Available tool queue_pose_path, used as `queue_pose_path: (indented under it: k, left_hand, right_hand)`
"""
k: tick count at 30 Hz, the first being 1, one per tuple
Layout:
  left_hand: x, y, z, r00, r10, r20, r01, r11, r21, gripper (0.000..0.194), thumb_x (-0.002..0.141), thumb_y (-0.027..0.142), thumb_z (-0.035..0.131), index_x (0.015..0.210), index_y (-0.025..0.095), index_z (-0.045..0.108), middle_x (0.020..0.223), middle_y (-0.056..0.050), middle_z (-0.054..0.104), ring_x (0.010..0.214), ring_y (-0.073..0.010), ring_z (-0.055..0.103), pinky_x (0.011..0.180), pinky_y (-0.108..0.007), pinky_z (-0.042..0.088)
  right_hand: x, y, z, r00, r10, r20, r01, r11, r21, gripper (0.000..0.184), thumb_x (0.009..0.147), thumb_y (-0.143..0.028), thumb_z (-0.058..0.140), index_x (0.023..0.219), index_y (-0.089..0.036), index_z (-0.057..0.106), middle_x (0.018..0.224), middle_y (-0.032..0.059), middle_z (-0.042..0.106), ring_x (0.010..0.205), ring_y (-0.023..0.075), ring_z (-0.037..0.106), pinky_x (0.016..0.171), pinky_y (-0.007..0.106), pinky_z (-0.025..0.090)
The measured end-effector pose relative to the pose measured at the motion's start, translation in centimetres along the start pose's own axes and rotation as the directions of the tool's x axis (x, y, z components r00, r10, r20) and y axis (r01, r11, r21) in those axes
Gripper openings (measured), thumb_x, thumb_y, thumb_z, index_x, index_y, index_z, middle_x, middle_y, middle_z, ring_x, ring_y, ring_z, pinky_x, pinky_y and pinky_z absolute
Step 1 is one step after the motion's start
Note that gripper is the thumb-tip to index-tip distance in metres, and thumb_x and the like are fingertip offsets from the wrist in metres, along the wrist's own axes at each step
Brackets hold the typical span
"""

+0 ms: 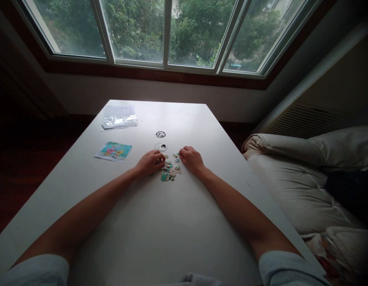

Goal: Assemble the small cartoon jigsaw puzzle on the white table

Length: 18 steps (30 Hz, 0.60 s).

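Observation:
A small heap of jigsaw puzzle pieces, some teal and others pale, lies loose on the white table. My left hand rests at the heap's left side with its fingers curled inward, close to the nearest pieces. Whatever is between those fingertips is too small to make out. On the opposite side, my right hand lies on the tabletop, its fingers bent and closed beside a few separate pieces. Its fingertips hide anything they hold. Left of my left hand is a colourful cartoon picture sheet, lying flat.
Two round inserts, a far one and a near one, are set in the tabletop beyond the pieces. A clear plastic packet with papers lies at the far left. A cream sofa stands along the right; windows are ahead.

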<state>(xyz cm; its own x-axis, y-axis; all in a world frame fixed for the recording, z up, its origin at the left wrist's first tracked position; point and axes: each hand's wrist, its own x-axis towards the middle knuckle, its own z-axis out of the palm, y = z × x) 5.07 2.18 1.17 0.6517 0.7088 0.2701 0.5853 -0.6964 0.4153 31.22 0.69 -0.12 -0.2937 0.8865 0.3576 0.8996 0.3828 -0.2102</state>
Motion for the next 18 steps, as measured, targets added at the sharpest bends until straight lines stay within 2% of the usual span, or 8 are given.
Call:
queue_pose_path:
  k: [4, 9, 14, 18]
  left_hand:
    - [-0.5, -0.5, 0.1, 1.0, 0.006, -0.017, -0.006, 0.999, 0.033, 0.023, 0.09, 0.034, 0.062, 0.11, 0.028, 0.073, 0.102, -0.005, 0.067, 0.094, -0.0216, 0.062, 0.086, -0.036, 0.049]
    - [-1.0, -0.3, 0.5, 0.999, -0.013, -0.041, 0.015, 0.999, 0.04, 0.017, 0.092, 0.032, 0.061, 0.103, 0.027, 0.074, 0.1, -0.005, 0.068, 0.095, -0.0222, 0.061, 0.085, -0.036, 0.048]
    - [-1.1, 0.3, 0.9, 0.998, -0.025, -0.056, 0.028, 0.999, 0.042, 0.014, 0.093, 0.031, 0.061, 0.097, 0.026, 0.073, 0.093, -0.004, 0.069, 0.09, -0.0214, 0.061, 0.083, -0.035, 0.047]
    - [-1.3, 0.3, 1.0, 0.996, -0.031, -0.084, 0.035, 0.998, 0.048, 0.015, 0.095, 0.029, 0.058, 0.095, 0.025, 0.073, 0.094, -0.004, 0.069, 0.088, -0.0209, 0.061, 0.083, -0.035, 0.047]
  right_hand:
    - [-0.2, 0.1, 0.1, 1.0, -0.02, -0.01, 0.021, 0.996, 0.087, 0.012, 0.097, -0.023, 0.059, 0.093, -0.023, 0.07, 0.098, 0.008, 0.066, 0.096, 0.0226, 0.055, 0.083, 0.034, 0.043]
    - [-0.8, -1.0, -0.4, 0.998, -0.05, -0.048, 0.055, 0.992, 0.115, 0.012, 0.097, -0.025, 0.06, 0.096, -0.021, 0.071, 0.101, 0.0095, 0.069, 0.099, 0.0248, 0.055, 0.09, 0.039, 0.039]
    - [-1.6, -2.7, -0.4, 0.966, -0.252, 0.063, 0.236, 0.953, 0.191, 0.014, 0.098, -0.028, 0.06, 0.101, -0.024, 0.073, 0.102, 0.0076, 0.07, 0.098, 0.0226, 0.054, 0.091, 0.036, 0.038]
    - [-1.9, -3.4, 0.0, 0.953, -0.286, 0.097, 0.265, 0.946, 0.187, 0.017, 0.097, -0.032, 0.064, 0.11, -0.026, 0.073, 0.102, 0.0073, 0.068, 0.098, 0.0227, 0.053, 0.09, 0.036, 0.038]
